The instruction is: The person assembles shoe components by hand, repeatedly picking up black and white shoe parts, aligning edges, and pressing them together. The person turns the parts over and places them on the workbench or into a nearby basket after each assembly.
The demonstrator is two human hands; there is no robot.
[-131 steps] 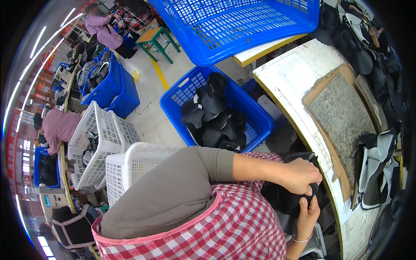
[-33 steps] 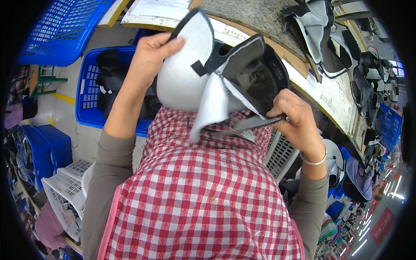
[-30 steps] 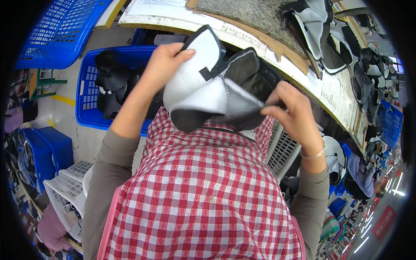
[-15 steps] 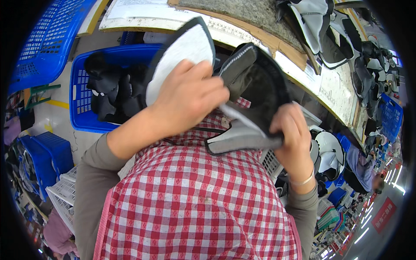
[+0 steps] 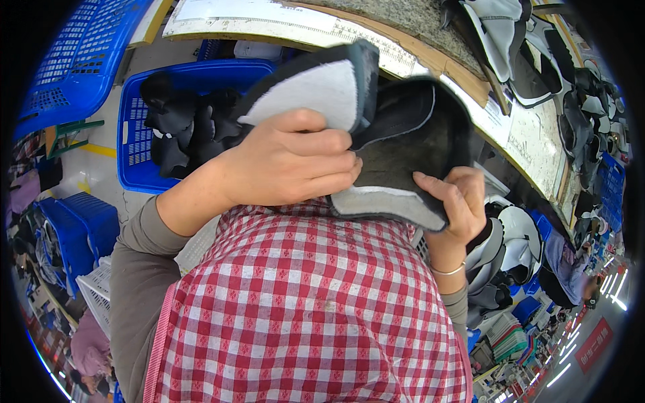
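Above the apron (image 5: 316,302), I grip a shoe upper (image 5: 396,148). Left hand (image 5: 295,164) fingers wrap it; right hand (image 5: 457,201) fingers pinch its edge.

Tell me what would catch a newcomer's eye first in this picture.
First, the black and grey padded piece held up in the middle, the left hand pressed over its pale lining and the right hand gripping its lower edge. Below fills the frame a red checked apron. At upper left a blue basket holds more dark pieces, and a workbench runs along the upper right.
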